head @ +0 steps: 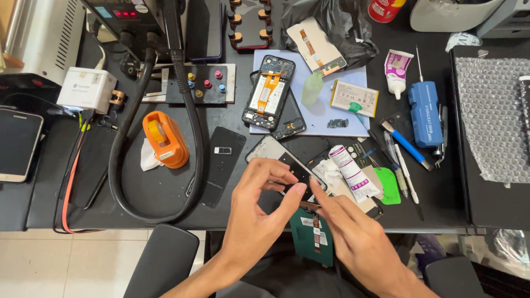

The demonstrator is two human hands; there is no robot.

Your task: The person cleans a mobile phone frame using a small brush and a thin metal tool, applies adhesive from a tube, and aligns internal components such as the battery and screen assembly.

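Your left hand (259, 212) and right hand (353, 237) meet at the near edge of the black tabletop (160, 187), both working on a phone screen panel (287, 165) that lies tilted there. Your left thumb and fingers are pinched together on the panel's lower edge; your right forefinger presses at the same spot, its grip closed around a thin ribbon cable (316, 229) that hangs down over a green board (312, 237) below the tabletop's edge.

Just right of the panel lies a white glue tube (350, 172) on crumpled tissue, with a green plastic pick (388, 185) beside it. Further back sits a pale blue mat (331, 105) carrying an opened phone (269, 91) with an orange cable inside, a battery (354, 97) and a small clear bottle (312, 88). To the right you have a blue electric screwdriver (425, 113), another white tube (397, 69) and a few pens and blades.

On the left, a thick black hose (190, 138) loops across the surface from a machine with a red display (124, 14), around an orange tape dispenser (164, 139). A black back cover (222, 164) lies near the hose — a white charger block (85, 88) and another phone (16, 143) sit at the far left. Bubble wrap (488, 121) covers a tray on the right. Below the tabletop you can see pale floor tiles (61, 262) and black chair arms.
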